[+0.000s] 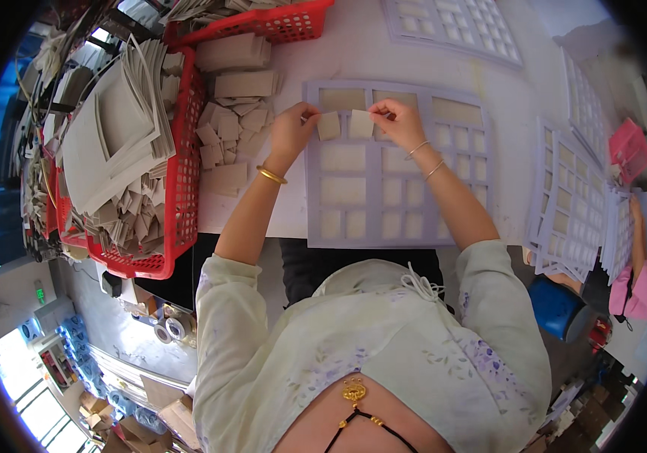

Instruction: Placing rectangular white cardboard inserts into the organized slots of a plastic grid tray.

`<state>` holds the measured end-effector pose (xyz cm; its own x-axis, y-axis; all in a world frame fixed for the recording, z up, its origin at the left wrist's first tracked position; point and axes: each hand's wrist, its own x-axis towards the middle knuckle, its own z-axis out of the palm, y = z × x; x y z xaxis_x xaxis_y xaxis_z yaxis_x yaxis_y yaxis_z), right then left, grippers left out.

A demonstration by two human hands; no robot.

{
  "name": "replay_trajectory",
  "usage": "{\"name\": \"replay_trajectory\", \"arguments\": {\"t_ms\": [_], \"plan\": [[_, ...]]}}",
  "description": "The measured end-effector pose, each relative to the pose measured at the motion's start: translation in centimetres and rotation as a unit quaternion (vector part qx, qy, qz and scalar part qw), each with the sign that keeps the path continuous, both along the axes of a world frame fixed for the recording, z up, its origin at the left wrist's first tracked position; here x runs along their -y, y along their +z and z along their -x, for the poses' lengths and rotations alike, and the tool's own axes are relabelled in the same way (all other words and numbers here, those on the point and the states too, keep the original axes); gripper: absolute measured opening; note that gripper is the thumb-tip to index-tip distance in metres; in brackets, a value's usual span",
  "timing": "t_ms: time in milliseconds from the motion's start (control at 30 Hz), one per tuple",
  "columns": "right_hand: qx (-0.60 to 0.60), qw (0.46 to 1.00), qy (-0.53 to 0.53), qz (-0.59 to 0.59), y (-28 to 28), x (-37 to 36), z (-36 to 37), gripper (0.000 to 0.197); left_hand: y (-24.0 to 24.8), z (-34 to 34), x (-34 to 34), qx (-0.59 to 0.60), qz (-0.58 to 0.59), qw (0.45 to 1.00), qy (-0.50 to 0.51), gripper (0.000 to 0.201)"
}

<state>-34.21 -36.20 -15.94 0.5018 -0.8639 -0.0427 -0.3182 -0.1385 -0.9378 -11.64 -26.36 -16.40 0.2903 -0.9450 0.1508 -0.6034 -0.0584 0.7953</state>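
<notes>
A lavender frame sheet (374,200) with several rectangular windows lies flat on the white table in front of me. Over its upper part, my left hand (293,132) pinches a small beige cardboard piece (328,126) by its left edge. A second small cardboard piece (361,124) is pinched at its upper right corner by my right hand (400,122). The two pieces are side by side with a narrow gap between them. Whether they rest on the sheet or hover just above it, I cannot tell. Beige panels show in the sheet's windows.
Loose cardboard pieces (225,128) are heaped left of the sheet. Beyond them stands a red basket (182,174) full of cardboard offcuts, with another red basket (285,23) farther back. More lavender sheets (455,30) lie at the back and right. A person in pink (644,291) is at far right.
</notes>
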Motion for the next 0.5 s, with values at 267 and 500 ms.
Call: {"name": "replay_trajectory", "arguments": {"t_ms": [267,500], "plan": [[-0.057,0.996,0.035,0.055,-0.9,0.2,-0.6,0.012,0.3,0.4,0.8,0.025,-0.029,0.999,-0.006,0.010],[-0.144,0.966,0.035,0.211,-0.5,-0.8,-1.2,0.010,0.6,0.5,0.6,0.162,-0.003,0.986,-0.039,0.010]]}}
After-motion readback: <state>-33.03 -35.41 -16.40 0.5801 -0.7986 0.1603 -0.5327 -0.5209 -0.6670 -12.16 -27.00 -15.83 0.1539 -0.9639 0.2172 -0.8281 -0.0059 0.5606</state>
